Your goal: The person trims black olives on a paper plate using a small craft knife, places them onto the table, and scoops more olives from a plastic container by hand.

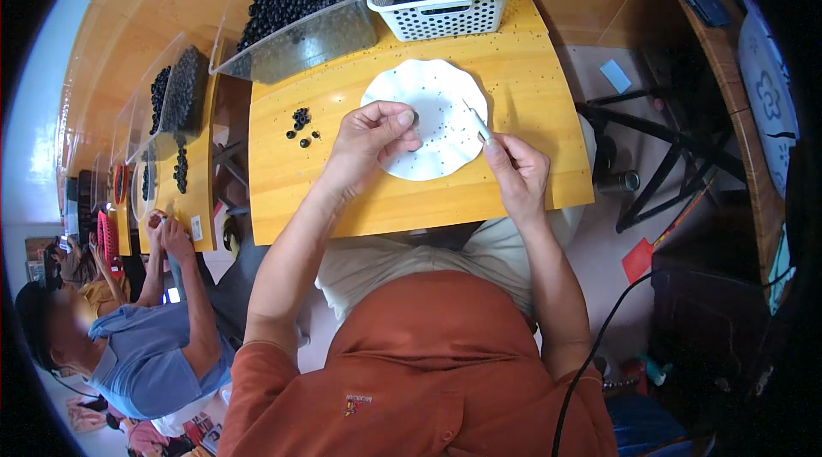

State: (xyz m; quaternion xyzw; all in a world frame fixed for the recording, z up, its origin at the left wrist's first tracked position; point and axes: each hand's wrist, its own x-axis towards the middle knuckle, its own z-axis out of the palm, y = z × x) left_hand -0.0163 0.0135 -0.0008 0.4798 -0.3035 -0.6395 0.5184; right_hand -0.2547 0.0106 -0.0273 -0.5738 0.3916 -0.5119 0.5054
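Over the left side of a white scalloped plate (pixel 415 168), my left hand (pixel 364 139) pinches a small dark round piece, mostly covered by the thumb and fingers; it looks like a black bead. My right hand (pixel 520 173) is closed round a slim silver-grey pointed tool (pixel 480 125), whose thin tip points up and left over the plate's right side. The tip is apart from the left hand. Dark specks are scattered on the plate. Several loose black beads (pixel 300 118), some with a visible hole, lie on the yellow wooden table (pixel 342 223) left of the plate.
At the table's far side stand a clear bin (pixel 312 46) and a white perforated basket (pixel 449 16), both holding many black beads. A person in a blue shirt (pixel 158 359) works at another table on the left. Right are a black folding frame (pixel 676 142) and a cable (pixel 591 354).
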